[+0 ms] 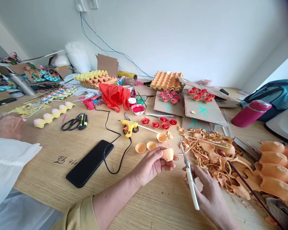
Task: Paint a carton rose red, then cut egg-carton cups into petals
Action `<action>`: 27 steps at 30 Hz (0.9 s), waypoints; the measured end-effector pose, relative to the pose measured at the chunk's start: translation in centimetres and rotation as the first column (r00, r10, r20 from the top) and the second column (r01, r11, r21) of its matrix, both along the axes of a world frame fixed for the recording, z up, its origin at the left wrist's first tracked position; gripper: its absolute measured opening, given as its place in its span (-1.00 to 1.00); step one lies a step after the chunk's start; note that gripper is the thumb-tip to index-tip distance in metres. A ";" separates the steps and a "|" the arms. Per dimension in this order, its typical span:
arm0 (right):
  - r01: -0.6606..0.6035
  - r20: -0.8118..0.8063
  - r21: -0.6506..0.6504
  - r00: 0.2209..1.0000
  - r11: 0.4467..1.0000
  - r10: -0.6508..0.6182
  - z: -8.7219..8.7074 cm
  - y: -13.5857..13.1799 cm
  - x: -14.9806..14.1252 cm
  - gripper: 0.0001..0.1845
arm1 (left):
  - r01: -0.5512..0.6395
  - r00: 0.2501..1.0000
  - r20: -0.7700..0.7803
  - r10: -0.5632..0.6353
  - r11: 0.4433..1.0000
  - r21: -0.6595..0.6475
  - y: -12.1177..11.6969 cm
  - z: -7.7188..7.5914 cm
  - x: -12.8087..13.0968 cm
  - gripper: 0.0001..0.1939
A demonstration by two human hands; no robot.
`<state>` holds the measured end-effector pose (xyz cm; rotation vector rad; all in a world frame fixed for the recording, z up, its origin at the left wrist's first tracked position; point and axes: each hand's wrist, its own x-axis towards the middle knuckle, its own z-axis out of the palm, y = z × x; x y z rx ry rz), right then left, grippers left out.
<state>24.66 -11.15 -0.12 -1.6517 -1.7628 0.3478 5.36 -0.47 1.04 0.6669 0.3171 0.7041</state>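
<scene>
My left hand (150,167) pinches an orange egg-carton cup (168,154) between thumb and fingers, a little above the table. In my right hand (205,188) is a pair of white-handled scissors (190,179), blades pointing up and away, apart from the cup. Just beyond my left hand sit loose cut cups (140,148) and a small stack of cups (161,138). A heap of orange carton scraps (211,156) lies past my right hand. Uncut orange egg carton (276,174) stands at the right edge.
A yellow glue gun (129,128) with a black cord and a black phone (90,163) lie left of my hands. Red paper-pulp roses (165,126) sit behind. A pink bottle (251,113) lies at the right. Another person's hands (7,126) rest at the left edge.
</scene>
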 end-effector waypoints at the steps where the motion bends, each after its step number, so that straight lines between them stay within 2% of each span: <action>1: -0.014 0.006 -0.003 1.000 1.000 0.014 0.0 0.0 0.0 -0.71 | 0.032 0.999 0.022 -0.031 0.998 -0.048 0.1 -0.2 0.0 -0.53; 4: -0.062 0.035 -0.019 0.997 0.998 0.062 0.0 0.0 0.0 -0.77 | 0.128 0.991 0.071 -0.118 0.978 -0.163 0.3 -0.5 0.0 -0.53; 6: -0.084 0.053 -0.030 0.995 0.996 0.086 0.0 -0.1 0.0 -0.83 | 0.168 0.984 0.091 -0.152 0.966 -0.195 0.4 -0.6 -0.1 -0.54; 13: -0.141 0.079 -0.076 0.986 0.987 0.147 0.2 -0.1 -0.5 -0.90 | 0.273 0.961 0.098 -0.260 0.947 -0.170 0.5 -0.9 -0.3 -0.55; 17: -0.188 0.084 -0.045 0.978 0.981 0.191 0.4 0.0 -0.9 -0.91 | 0.320 0.946 0.109 -0.305 0.932 -0.168 0.4 -1.0 -0.3 -0.54; 27: -0.189 0.154 0.041 0.971 0.981 0.180 0.7 0.2 -1.2 -0.84 | 0.289 0.957 0.039 -0.287 0.934 -0.211 0.4 -1.4 0.1 -0.52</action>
